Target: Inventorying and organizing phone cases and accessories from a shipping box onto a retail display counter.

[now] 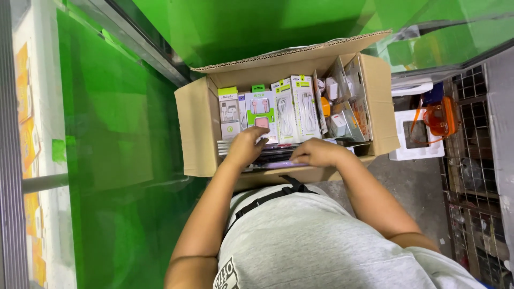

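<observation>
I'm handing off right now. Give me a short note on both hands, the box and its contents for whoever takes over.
Left hand: inside the open brown cardboard box, fingers on flat packets near the front wall.
Right hand: resting on a thin purple-edged flat packet at the box's near edge; grip unclear.
Upright white and green boxed cable packages fill the box's middle.
Done: box open, part filled.
Left: front packets not yet settled.

Grey T-shirt [321,241], black strap [267,199]
</observation>
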